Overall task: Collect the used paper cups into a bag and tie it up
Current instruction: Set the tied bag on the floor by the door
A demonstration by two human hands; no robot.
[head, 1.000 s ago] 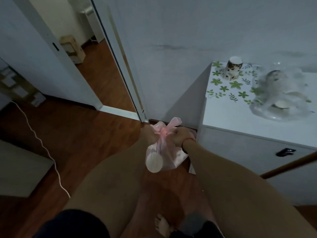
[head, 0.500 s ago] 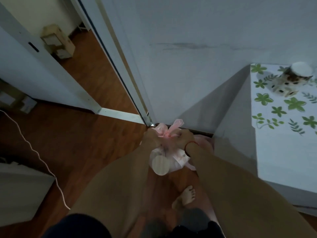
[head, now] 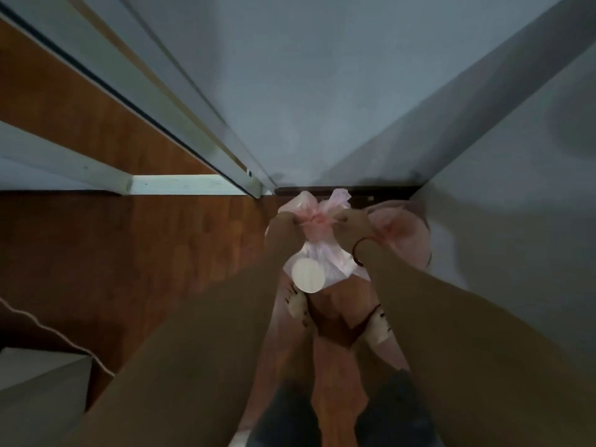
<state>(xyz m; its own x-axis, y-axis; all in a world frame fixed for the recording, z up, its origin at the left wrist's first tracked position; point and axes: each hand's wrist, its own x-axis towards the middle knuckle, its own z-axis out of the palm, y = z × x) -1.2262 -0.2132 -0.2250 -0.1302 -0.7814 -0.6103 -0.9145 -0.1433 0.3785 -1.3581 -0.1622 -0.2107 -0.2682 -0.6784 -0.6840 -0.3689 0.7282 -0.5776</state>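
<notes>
Both hands meet at the knot of a pink plastic bag (head: 317, 253) held in the air over the wooden floor (head: 135, 253), near the picture's centre. Left hand (head: 283, 225), at nine o'clock of the knot, is pinched shut on one twisted end; right hand (head: 350, 225), at three o'clock, is clamped on the other, a thin red band (head: 356, 253) round its wrist. Two loose bag ears stand up at twelve o'clock of the knot. Below it the bag's body hangs full, and the round white base of a paper cup (head: 308, 275) presses against the film at six o'clock. Another pink bag (head: 403, 233) sits just beyond the right hand, at three o'clock. Bare feet (head: 298, 304) show on the floor beneath.
</notes>
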